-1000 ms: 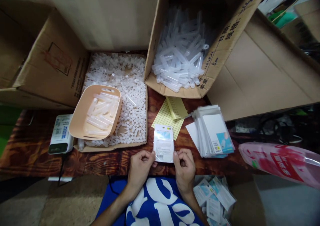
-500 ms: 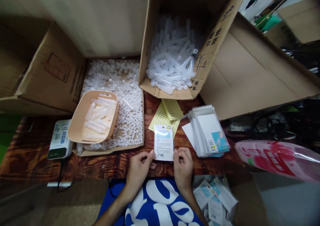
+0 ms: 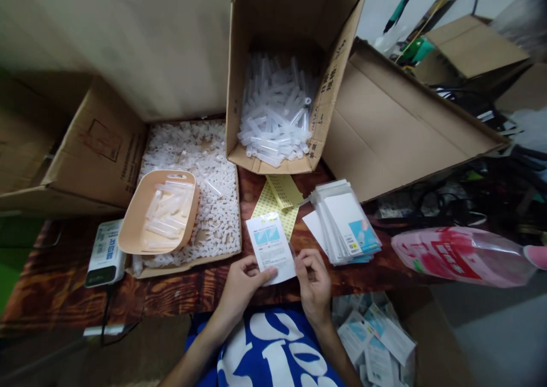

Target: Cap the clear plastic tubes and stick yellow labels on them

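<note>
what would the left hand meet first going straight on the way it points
The white packet, which the left hand is touching; past that, probably the yellow sheets, though depth is hard to judge.

Two hands (image 3: 245,284), one bin (image 3: 135,221) and one bottle (image 3: 464,256) show.

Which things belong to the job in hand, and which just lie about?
Likely the job:
flat white printed packet in the left hand
stacked flat white-blue packets
yellow dotted paper sheets

Probably lying about:
pink clear plastic bottle
white rectangular device
</note>
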{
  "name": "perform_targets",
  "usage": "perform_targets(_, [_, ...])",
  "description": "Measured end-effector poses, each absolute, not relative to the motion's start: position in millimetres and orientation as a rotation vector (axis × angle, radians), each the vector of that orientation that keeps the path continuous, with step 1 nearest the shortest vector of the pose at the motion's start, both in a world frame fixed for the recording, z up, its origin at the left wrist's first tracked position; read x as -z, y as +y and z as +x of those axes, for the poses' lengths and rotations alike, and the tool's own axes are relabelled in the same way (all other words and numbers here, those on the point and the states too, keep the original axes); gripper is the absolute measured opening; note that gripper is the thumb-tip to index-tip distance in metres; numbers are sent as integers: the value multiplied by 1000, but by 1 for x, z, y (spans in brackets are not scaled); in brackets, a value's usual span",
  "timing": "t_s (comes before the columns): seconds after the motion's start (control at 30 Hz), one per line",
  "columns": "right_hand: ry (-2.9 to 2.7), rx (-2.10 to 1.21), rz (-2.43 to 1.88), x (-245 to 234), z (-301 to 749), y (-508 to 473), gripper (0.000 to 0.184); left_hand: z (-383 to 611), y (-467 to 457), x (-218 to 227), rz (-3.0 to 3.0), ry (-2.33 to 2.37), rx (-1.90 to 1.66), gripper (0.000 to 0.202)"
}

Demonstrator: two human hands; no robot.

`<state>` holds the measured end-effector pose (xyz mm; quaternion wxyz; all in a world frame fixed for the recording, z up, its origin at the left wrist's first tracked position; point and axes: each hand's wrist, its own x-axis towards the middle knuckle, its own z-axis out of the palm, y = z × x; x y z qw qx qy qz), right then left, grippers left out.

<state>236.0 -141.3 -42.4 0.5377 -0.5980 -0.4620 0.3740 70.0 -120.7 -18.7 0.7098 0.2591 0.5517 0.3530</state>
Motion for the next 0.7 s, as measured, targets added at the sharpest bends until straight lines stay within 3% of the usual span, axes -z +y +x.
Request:
perform_targets(0.13, [-983,-1004,-1378,44,233,-133,23,67,-115,12,644,1246,-843,43])
perform_targets(0.3, [-940,-1438,-1301,39,226,-115,50,59,-108,8,712,1288,-900,30])
perform_targets(0.4, [-896,-1702,-1209,30,222,-104,49,52,-107,8,701,1242,-882,34])
perform_targets(0.7, [-768,-1936,-1005,21,220,-96,51,34,-112,3,533,927,-850,36])
